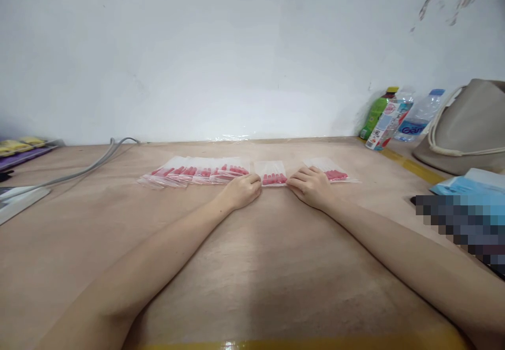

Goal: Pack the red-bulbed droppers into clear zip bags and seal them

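A small clear plastic bag of red pieces (272, 175) lies flat on the wooden table (252, 266) between my two hands. My left hand (241, 190) has its fingers curled and pinches the bag's left edge. My right hand (311, 185) is curled too and touches the bag's right edge. A row of several overlapping bags of red pieces (195, 172) stretches to the left of my left hand. One more such bag (333, 173) lies just behind and to the right of my right hand.
Bottles (389, 116) stand by the white wall at the back right, next to a beige bag (469, 129). A blue packet (465, 187) lies at the right edge. A grey cable (90, 166) and trays (19, 147) sit at the left.
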Available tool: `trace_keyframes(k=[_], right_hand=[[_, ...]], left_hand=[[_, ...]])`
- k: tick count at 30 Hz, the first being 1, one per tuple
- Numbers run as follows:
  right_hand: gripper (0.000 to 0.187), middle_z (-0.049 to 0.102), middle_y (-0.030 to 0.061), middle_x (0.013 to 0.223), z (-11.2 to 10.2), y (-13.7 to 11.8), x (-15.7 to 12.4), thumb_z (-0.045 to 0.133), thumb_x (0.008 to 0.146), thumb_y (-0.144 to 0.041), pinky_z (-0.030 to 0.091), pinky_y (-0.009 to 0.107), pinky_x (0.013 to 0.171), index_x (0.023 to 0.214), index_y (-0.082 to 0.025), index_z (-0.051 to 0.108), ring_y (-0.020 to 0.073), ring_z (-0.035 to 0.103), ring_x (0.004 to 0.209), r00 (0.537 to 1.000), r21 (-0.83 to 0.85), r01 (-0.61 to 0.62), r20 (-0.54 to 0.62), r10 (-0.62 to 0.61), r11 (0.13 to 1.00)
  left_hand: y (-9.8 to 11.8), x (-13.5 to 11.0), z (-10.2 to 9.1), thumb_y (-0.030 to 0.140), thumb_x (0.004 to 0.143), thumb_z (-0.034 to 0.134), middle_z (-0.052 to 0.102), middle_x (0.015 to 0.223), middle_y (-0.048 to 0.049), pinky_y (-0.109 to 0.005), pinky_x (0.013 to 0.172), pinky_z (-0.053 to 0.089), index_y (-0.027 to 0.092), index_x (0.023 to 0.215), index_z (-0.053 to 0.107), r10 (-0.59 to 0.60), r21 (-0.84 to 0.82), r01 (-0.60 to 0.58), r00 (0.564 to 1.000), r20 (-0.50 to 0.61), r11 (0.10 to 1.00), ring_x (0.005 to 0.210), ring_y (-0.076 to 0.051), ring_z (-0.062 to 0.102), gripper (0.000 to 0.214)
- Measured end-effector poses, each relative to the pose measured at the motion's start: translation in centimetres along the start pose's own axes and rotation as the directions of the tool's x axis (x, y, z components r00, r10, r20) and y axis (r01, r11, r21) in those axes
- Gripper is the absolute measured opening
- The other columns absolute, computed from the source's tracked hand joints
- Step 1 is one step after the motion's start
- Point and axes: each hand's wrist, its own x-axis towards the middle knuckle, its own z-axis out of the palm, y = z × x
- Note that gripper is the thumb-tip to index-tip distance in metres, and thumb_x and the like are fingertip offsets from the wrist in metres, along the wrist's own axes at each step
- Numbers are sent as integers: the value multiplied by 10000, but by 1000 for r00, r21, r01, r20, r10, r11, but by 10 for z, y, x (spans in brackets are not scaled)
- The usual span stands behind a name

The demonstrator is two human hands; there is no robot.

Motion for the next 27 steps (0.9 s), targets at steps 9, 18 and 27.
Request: trace_keyframes(k=[9, 18, 27], right_hand=[[236, 660, 40, 732, 3, -1, 5, 442, 868, -220, 280, 311, 685, 762, -186, 650, 159, 516, 734, 999, -12, 39, -8, -39, 999], [222, 636, 48, 700, 5, 0, 5, 432, 860, -208, 288, 313, 698, 772, -172, 632, 164, 515, 719, 998, 22, 54, -41, -53, 998], [239, 612, 37, 650, 1, -1, 6, 417, 859, -207, 270, 316, 698, 705, -157, 594, 151, 490, 673, 995, -65, 73, -66, -78, 995]], left_hand=[[17, 29, 13, 181, 890, 417, 642, 875, -68, -302, 756, 492, 143, 816, 616, 13, -17, -14, 999, -36, 1000, 829, -175, 592, 216], [21, 47, 23, 144, 881, 399, 619, 829, -91, -338, 727, 463, 131, 794, 598, 60, -3, -60, 998, 2, 998, 800, -193, 582, 217], [19, 47, 18, 158, 885, 383, 623, 807, -86, -323, 702, 436, 127, 778, 593, 96, 53, -96, 995, 2, 994, 770, -191, 576, 238]])
